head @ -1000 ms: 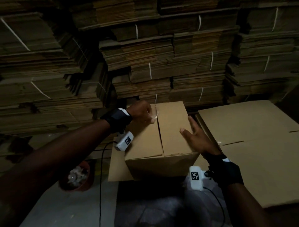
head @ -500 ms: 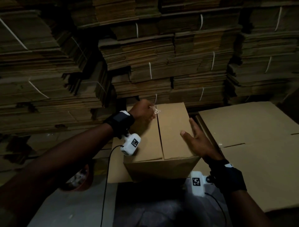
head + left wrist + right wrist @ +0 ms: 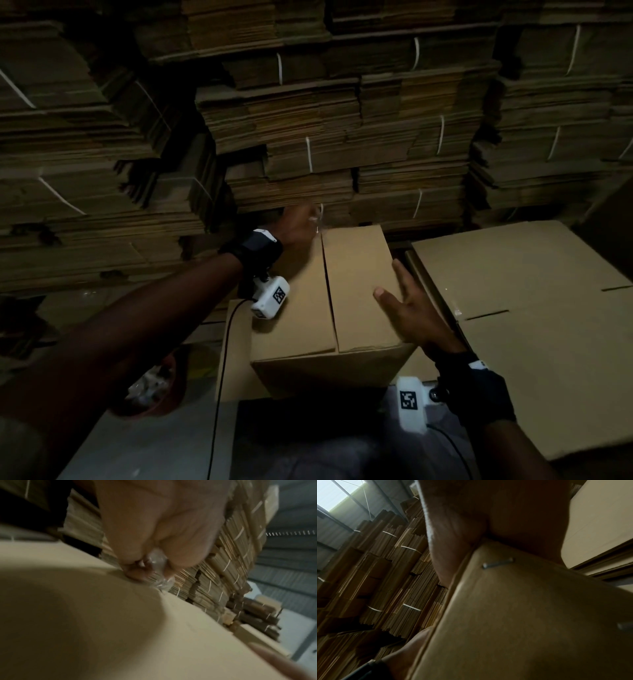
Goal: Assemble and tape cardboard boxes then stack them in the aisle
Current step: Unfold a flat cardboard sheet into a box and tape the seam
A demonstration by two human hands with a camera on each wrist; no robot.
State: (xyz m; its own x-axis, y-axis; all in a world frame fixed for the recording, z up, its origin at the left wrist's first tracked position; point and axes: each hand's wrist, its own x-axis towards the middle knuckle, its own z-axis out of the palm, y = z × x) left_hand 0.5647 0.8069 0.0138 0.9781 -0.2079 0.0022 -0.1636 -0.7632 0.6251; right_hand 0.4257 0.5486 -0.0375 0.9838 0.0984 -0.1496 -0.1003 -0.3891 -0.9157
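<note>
A brown cardboard box stands in the middle with its two top flaps closed and a seam between them. My left hand is at the far end of that seam, fingers curled on a crumpled bit of clear tape. The left wrist view shows the clear tape pinched between thumb and fingers over the box top. My right hand lies flat with spread fingers on the box's right top edge. In the right wrist view the palm presses the box side, which bears a metal staple.
Tall strapped bundles of flat cardboard wall in the far side and left. A large flat cardboard sheet lies to the right of the box. A reddish round bin sits on the floor at lower left. Another flat sheet lies under the box.
My left hand has moved away along the seam to the box's far edge, carrying the clear tape. The right hand has stayed pressed on the box's right side.
</note>
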